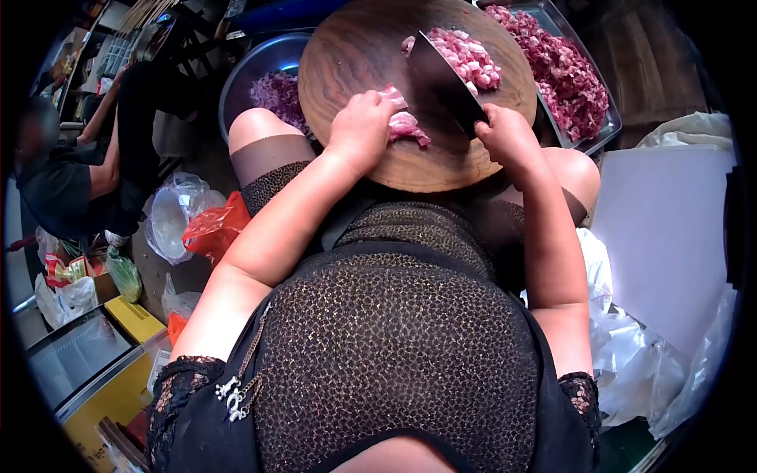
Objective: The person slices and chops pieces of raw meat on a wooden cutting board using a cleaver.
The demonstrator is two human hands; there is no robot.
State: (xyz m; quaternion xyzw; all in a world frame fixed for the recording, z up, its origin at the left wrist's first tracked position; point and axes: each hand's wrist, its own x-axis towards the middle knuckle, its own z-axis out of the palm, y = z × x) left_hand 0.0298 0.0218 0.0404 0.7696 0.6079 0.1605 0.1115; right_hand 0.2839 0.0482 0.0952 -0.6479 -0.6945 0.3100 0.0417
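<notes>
My right hand [506,135] is closed round the handle of a cleaver [445,83], its dark, broad blade slanting over the round wooden chopping board [339,59]. On the board's left part my left hand [361,128] presses down on strips of raw meat [407,128], pink with pale fat, that stick out past its fingertips. Those fingers are curled together, and part of the meat is hidden beneath them. Behind the blade lies a heap of diced meat [465,59]; the blade covers some of it.
A metal tray [607,135] heaped with minced or chopped meat stands right of the board. At the left is a metal bowl [236,79] with purplish chopped pieces. Plastic bags [217,227] and a white board-like surface [662,229] flank my lap. Another person [79,177] sits at far left.
</notes>
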